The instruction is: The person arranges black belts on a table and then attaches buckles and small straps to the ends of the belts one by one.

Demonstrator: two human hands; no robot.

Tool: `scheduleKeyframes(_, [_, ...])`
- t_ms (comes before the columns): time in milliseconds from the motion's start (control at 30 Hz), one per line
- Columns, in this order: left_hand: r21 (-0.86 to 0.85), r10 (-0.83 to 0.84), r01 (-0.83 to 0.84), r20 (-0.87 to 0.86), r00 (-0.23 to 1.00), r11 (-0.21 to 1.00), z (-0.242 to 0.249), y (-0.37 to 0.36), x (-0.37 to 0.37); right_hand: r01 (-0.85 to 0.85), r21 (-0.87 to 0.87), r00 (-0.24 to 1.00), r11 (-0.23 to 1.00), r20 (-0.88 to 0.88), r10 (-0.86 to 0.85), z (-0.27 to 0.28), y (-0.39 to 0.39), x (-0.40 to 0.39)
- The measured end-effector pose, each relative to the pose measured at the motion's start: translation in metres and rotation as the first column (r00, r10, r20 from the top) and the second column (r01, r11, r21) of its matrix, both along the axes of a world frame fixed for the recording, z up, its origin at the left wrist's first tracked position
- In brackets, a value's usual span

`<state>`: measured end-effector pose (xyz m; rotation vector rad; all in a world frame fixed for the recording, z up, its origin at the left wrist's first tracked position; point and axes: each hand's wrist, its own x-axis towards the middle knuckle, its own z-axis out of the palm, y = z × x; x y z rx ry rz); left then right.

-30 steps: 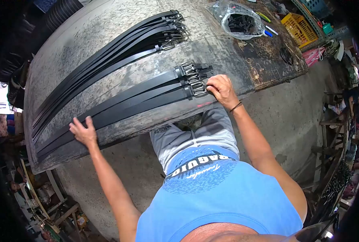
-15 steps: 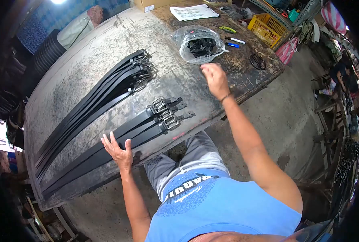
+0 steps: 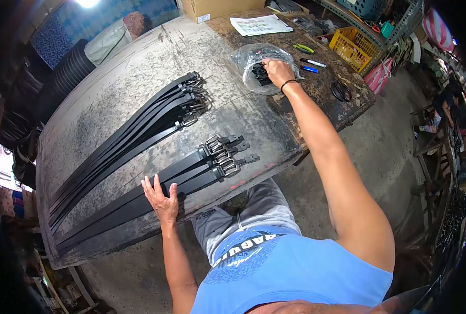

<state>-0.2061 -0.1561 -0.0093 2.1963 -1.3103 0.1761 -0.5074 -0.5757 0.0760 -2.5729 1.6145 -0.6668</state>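
My left hand (image 3: 161,200) rests with fingers spread on the near group of black belts (image 3: 191,178), which lie side by side along the table's front edge. Small black plastic pieces (image 3: 251,158) stick out past their metal buckles (image 3: 230,166). My right hand (image 3: 278,72) reaches into the mouth of a clear plastic bag (image 3: 246,54) filled with black pieces (image 3: 261,75); its fingertips are partly hidden there. Farther back lies a second bunch of black belts (image 3: 131,127), buckles toward the bag.
Beyond the bag are a printed sheet (image 3: 261,25), green-handled pliers (image 3: 303,48), a marker (image 3: 313,63), a blue pen (image 3: 309,69) and black scissors (image 3: 341,91). A cardboard box (image 3: 220,7) stands at the back edge, a yellow crate (image 3: 354,46) beyond the corner.
My right hand has moved from in front of the plastic bag into its opening. My left hand stays on the near belts. The whole view has shifted slightly.
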Motion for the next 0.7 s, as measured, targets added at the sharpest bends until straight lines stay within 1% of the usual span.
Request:
scheduleKeyframes(33, [-0.006,-0.003,0.003,-0.01,1.0,1.0,0.0,0.0,-0.001,-0.042,-0.047,0.998,0.998,0.034,0.044,0.003,0.004,-0.002])
scheduleKeyframes(67, [-0.008,-0.002,0.002,-0.013,1.0,1.0,0.0,0.0,-0.001,-0.043,-0.048,0.999,0.998,0.031,0.045,0.005,0.01,-0.003])
scheduleKeyframes(100, [-0.008,-0.008,0.008,-0.011,1.0,1.0,0.0,0.0,-0.001,-0.065,-0.065,0.979,0.996,0.187,0.076,0.007,0.015,-0.005])
scheduleKeyframes(133, [-0.009,-0.014,0.014,-0.009,1.0,1.0,0.0,0.0,-0.001,-0.082,-0.085,0.935,0.993,0.338,0.106,0.008,0.022,-0.006])
scheduleKeyframes(167, [-0.008,-0.017,0.017,-0.01,1.0,1.0,0.0,-0.001,-0.001,-0.08,-0.084,0.935,0.993,0.338,0.104,0.009,0.032,-0.009])
scheduleKeyframes(233, [-0.031,-0.025,0.024,-0.017,1.0,0.999,0.0,0.0,0.0,-0.079,-0.124,0.865,0.989,0.485,0.13,0.009,0.057,-0.013])
scheduleKeyframes(267, [-0.028,-0.023,0.022,-0.017,1.0,0.999,0.0,0.0,0.0,-0.068,-0.114,0.815,0.991,0.566,0.122,0.009,0.073,-0.013])
scheduleKeyframes(300, [-0.063,-0.05,0.05,-0.005,0.999,0.997,0.0,0.001,-0.001,-0.069,-0.047,0.785,0.996,0.614,0.084,0.007,0.089,-0.015])
scheduleKeyframes(333, [-0.095,-0.077,0.078,0.009,0.997,0.992,0.001,0.002,-0.001,-0.108,0.002,0.774,0.994,0.627,0.083,-0.001,0.101,-0.018])
scheduleKeyframes(367, [-0.084,-0.073,0.074,0.009,0.997,0.994,0.003,0.003,-0.005,-0.149,0.053,0.762,0.987,0.642,0.081,-0.01,0.114,-0.021])
scheduleKeyframes(400, [-0.139,-0.131,0.128,-0.013,0.991,0.982,0.006,0.002,-0.012,-0.154,0.064,0.76,0.986,0.645,0.077,-0.013,0.134,-0.019])
scheduleKeyframes(433, [-0.196,-0.19,0.18,-0.029,0.981,0.964,0.012,-0.002,-0.019,-0.262,0.268,0.625,0.927,0.779,-0.048,-0.01,0.157,-0.014])
scheduleKeyframes(467, [-0.249,-0.246,0.219,-0.081,0.966,0.943,0.02,-0.009,-0.034,-0.399,0.428,0.484,0.811,0.849,-0.21,-0.004,0.18,-0.008])
scheduleKeyframes(500, [-0.286,-0.307,0.25,-0.174,0.936,0.925,0.037,-0.018,-0.054,-0.506,0.489,0.43,0.71,0.857,-0.285,0.002,0.204,-0.002])
scheduleKeyframes(533, [-0.322,-0.395,0.33,-0.163,0.904,0.887,0.044,-0.028,-0.068,-0.582,0.493,0.358,0.647,0.87,-0.34,0.0,0.224,0.006])
scheduleKeyframes(567, [-0.323,-0.458,0.381,-0.208,0.864,0.866,0.053,-0.037,-0.084,-0.654,0.485,0.29,0.58,0.869,-0.4,-0.002,0.243,0.016])
scheduleKeyframes(600, [-0.328,-0.521,0.43,-0.276,0.808,0.841,0.062,-0.043,-0.101,-0.69,0.474,0.245,0.547,0.864,-0.441,-0.001,0.26,0.026])
scheduleKeyframes(633, [-0.403,-0.625,0.489,-0.359,0.694,0.774,0.061,-0.051,-0.114,-0.72,0.461,0.201,0.518,0.854,-0.48,0.001,0.275,0.034])
scheduleKeyframes(667, [-0.434,-0.668,0.508,-0.481,0.567,0.744,0.06,-0.055,-0.125,-0.731,0.467,0.201,0.497,0.844,-0.497,0.004,0.286,0.041])
scheduleKeyframes(700, [-0.397,-0.606,0.474,-0.643,0.468,0.786,0.06,-0.054,-0.134,-0.762,0.449,0.188,0.467,0.843,-0.503,-0.003,0.292,0.045])
